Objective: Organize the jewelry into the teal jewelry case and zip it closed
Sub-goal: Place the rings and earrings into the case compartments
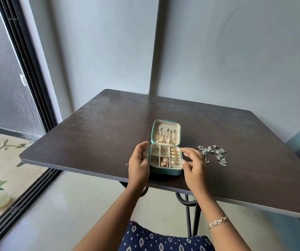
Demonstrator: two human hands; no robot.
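Near the bench's [91, 133] front edge, the teal jewelry case [165, 172], likely light and stiff, lies open between left hand [139, 161] and right hand [193, 164], each grip slack and empty, while the limp silver necklace [212, 153] to its right probably wants lifting by its chain.

Both arms are stretched forward, bare. The left arm [113, 209] is angled up and to the right, and the right arm [208, 203] is angled up and to the left. The left hand [139, 161] is held on edge, palm turned inward, fingers loosely curved, thumb up. The right hand [193, 163] is held palm down, fingers spread and softly bent, thumb pointed inward. The hands are set facing each other with a gap between. Nothing is seen gripped in either.
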